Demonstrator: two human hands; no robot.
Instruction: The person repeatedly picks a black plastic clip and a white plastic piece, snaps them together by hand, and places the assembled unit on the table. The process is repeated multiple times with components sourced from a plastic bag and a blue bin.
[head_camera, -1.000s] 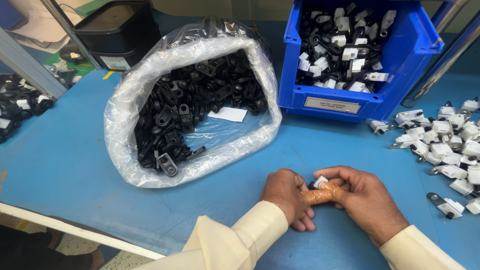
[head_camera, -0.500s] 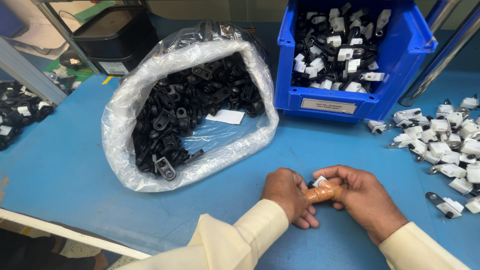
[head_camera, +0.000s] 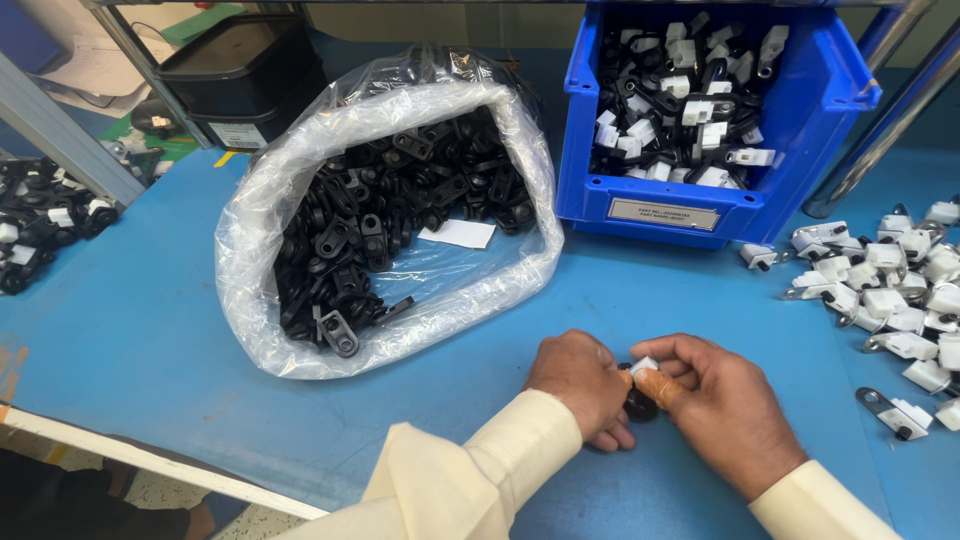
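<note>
1. Low in the frame, right of centre, I see a small black-and-white part (head_camera: 641, 385) pinched between both hands just above the blue worktop (head_camera: 140, 340). It looks light, stiff, moulded plastic, probably a bit slick; I judge the safest hold is on the black body, not the little white cap.
2. My left hand (head_camera: 583, 385) has its fingers curled shut on the part's black end; my right hand (head_camera: 722, 405) grips the white end, with what looks like an orange covering on the thumb (head_camera: 662, 385).
3. Upper middle, an open clear plastic bag (head_camera: 250, 250) lies on its side, full of loose black pieces (head_camera: 400, 190), with a white slip (head_camera: 457, 233) inside.
4. Upper right, a blue bin (head_camera: 800, 150) holds mixed black and white assembled pieces (head_camera: 685, 100).
5. At the right edge, finished-looking white-capped pieces (head_camera: 890, 290) lie scattered on the worktop.
6. Upper left, a black tub (head_camera: 240, 75) and, at the far left, another heap of dark parts (head_camera: 45, 215).
</note>
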